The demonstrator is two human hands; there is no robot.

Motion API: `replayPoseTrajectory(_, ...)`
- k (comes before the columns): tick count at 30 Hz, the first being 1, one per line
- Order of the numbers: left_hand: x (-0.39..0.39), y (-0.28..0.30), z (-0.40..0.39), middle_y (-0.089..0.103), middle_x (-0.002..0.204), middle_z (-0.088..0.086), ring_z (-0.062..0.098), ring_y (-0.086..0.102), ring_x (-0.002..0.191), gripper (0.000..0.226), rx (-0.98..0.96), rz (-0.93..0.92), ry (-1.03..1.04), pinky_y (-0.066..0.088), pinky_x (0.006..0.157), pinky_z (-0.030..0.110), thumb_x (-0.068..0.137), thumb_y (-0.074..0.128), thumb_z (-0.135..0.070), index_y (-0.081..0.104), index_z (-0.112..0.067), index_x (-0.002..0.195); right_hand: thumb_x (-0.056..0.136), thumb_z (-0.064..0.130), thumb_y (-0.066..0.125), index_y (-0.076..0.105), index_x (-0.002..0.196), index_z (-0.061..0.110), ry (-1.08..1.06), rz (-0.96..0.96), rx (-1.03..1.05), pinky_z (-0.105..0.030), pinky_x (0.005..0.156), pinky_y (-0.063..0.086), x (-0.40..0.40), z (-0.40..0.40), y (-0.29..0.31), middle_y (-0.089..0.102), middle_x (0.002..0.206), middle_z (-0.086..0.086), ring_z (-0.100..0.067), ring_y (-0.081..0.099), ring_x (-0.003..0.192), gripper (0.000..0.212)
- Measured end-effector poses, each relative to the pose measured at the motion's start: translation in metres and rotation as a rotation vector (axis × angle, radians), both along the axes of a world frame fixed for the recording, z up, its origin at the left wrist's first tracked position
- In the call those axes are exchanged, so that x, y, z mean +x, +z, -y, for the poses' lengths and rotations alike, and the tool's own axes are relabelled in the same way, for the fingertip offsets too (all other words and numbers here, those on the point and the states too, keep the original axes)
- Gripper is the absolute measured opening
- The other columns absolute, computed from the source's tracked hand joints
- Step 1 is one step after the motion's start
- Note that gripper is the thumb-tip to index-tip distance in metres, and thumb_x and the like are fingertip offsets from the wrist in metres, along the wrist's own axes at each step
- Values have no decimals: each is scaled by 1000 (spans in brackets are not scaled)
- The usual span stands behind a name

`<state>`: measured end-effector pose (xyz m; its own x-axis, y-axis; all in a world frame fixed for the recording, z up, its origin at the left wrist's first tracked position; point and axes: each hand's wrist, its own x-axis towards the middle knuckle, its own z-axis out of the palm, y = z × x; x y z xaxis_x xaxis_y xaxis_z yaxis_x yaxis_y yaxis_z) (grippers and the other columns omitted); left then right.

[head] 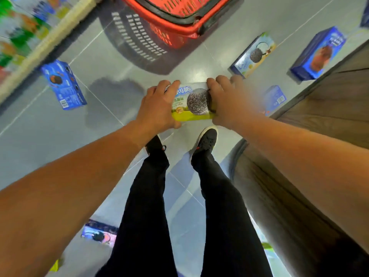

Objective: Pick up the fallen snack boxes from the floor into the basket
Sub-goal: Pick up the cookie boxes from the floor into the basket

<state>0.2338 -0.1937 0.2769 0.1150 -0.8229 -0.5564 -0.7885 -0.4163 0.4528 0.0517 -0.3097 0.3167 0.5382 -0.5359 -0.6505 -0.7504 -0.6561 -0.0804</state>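
Both hands, left hand (157,104) and right hand (225,102), grip the ends of one snack box (192,102), its long axis running crosswise between them. The red basket (177,27) stands on the floor (99,56) straight ahead, beyond the box.

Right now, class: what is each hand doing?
Left hand: grips the cookie box at its left end.
Right hand: grips the same box's right end.

The green-and-yellow snack box (191,102) held between both hands bears a big sandwich cookie embossed "OREO", white Chinese characters above it of which "奥" reads, and a small gold seal reading "100"; print on the other boxes is too blurred to read.
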Motion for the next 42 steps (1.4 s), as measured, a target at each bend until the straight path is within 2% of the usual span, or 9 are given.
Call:
replayPoseTrajectory(9,56,263,0,36,136,6,36,40,117,119,-168,87,-108,36,104,41,45,83,-48,26,-22,145,59,39,81,26,149,23,-59,173,-193,-45,102,37,35,-20,256,37,145,-3,-39,32,130,108)
replayPoseTrajectory(17,98,379,0,28,145,5,33,24,130,116,-338,153,-110,31,107,45,52,84,-44,23,-23,148,70,64,71,28,152,20,-460,520,-228,-43,117,23,63,-10,345,30,155,-12,-33,27,142,103)
replayPoseTrajectory(21,108,401,8,30,143,5,33,24,129,108,-427,197,-110,34,105,47,53,67,-59,26,-23,146,85,49,64,47,137,15,-994,876,-71,-26,101,34,77,3,371,52,127,0,-20,48,122,64)
replayPoseTrajectory(24,108,405,25,29,141,5,34,24,130,102,-521,238,-121,36,105,49,59,75,-51,27,-23,145,77,68,56,62,118,26,-1335,907,199,-41,101,48,85,19,370,65,114,8,-19,63,107,59)
replayPoseTrajectory(29,113,405,88,23,144,2,25,21,136,106,-514,102,-71,30,111,44,56,79,-51,27,-27,146,72,65,62,70,92,24,-1460,1023,187,-46,86,58,87,68,361,75,91,2,-19,71,87,47)
replayPoseTrajectory(32,113,408,140,25,143,-3,10,27,133,97,-485,-220,366,25,111,28,67,73,-51,27,-25,147,76,55,65,72,91,25,-1462,1079,170,-45,83,59,85,106,350,75,86,3,-17,72,84,34)
replayPoseTrajectory(35,118,398,211,43,144,-1,16,44,130,81,-256,-488,679,35,111,42,76,64,-62,39,-24,142,76,54,66,73,97,28,-1551,1103,196,-45,84,59,83,152,336,75,89,4,-16,72,86,34)
replayPoseTrajectory(38,129,374,254,57,132,-4,17,54,121,71,-66,-598,716,38,109,46,58,57,-77,54,-38,117,81,50,68,73,94,29,-1604,1127,212,-46,86,58,85,176,323,75,92,4,-18,72,90,25)
replayPoseTrajectory(42,136,366,297,63,126,5,23,61,112,79,3,-569,619,47,98,53,69,59,-69,39,-37,138,66,70,68,69,106,31,-1672,1104,276,-52,83,58,92,215,296,75,99,2,-22,72,93,56)
